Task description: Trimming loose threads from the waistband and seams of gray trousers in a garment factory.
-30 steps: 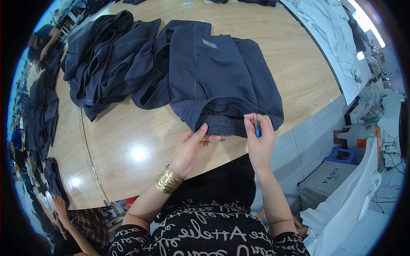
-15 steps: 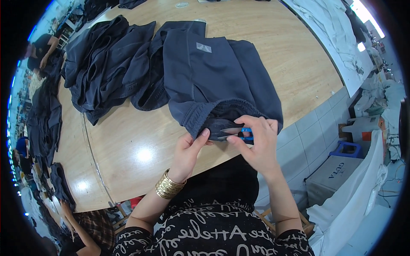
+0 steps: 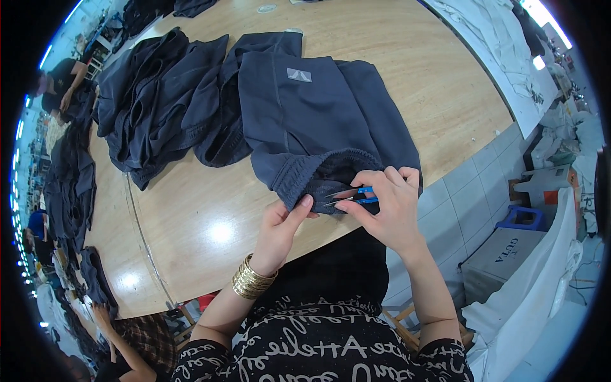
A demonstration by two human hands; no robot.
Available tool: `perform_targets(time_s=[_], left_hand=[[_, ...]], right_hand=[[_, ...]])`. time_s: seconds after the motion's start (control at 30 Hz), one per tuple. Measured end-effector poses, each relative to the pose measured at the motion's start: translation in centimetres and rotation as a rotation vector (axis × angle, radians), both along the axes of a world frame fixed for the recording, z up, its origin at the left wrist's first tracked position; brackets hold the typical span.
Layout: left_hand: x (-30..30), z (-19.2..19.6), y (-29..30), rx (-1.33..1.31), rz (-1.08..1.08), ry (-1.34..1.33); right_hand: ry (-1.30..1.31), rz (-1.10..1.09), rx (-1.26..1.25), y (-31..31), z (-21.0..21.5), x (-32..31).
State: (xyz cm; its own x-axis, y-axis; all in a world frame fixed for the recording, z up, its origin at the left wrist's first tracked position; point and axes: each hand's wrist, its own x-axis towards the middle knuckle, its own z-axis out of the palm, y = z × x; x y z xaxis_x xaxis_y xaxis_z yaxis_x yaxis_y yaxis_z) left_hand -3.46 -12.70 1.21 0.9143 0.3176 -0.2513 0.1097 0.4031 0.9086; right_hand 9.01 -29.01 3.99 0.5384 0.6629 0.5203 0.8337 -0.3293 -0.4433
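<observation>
A dark grey garment (image 3: pixel 318 108) with a small light patch lies on the table, its gathered elastic waistband opening toward me. My left hand (image 3: pixel 280 228) pinches the near edge of that waistband between thumb and fingers. In my right hand (image 3: pixel 389 207) is a pair of blue-handled thread snips (image 3: pixel 364 195), the thumb on one side and the fingers on the other. Their pointed blades stand slightly apart at the inside of the waistband. Whether a thread lies between the blades is too small to see.
More dark garments (image 3: pixel 159 95) lie heaped to the left on the wooden table (image 3: pixel 191 210). Two people work along the left side. On the right are a blue stool (image 3: pixel 523 218), a grey box (image 3: pixel 493 261) and white cloth (image 3: pixel 534 286) above a tiled floor.
The snips' blades have shifted slightly, and the blue handles show more plainly beside the right fingers. The left hand keeps its pinch on the waistband. The whole view has moved a little.
</observation>
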Motion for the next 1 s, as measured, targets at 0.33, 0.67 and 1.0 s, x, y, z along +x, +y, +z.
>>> perform_targets(time_s=[0.33,0.67,1.0], left_hand=[[0.1,-0.1,-0.2,0.075,-0.031,0.008],[0.3,-0.3,0.2,0.084,-0.026,0.036],[0.4,-0.3,0.0,0.051,-0.021,0.055]], right_hand=[[0.858,0.107,0.328,0.3,-0.5,-0.6],[0.498,-0.087,-0.095,-1.4,2.3,-0.2],[0.399,0.025,0.100,0.7,-0.7,-2.9]])
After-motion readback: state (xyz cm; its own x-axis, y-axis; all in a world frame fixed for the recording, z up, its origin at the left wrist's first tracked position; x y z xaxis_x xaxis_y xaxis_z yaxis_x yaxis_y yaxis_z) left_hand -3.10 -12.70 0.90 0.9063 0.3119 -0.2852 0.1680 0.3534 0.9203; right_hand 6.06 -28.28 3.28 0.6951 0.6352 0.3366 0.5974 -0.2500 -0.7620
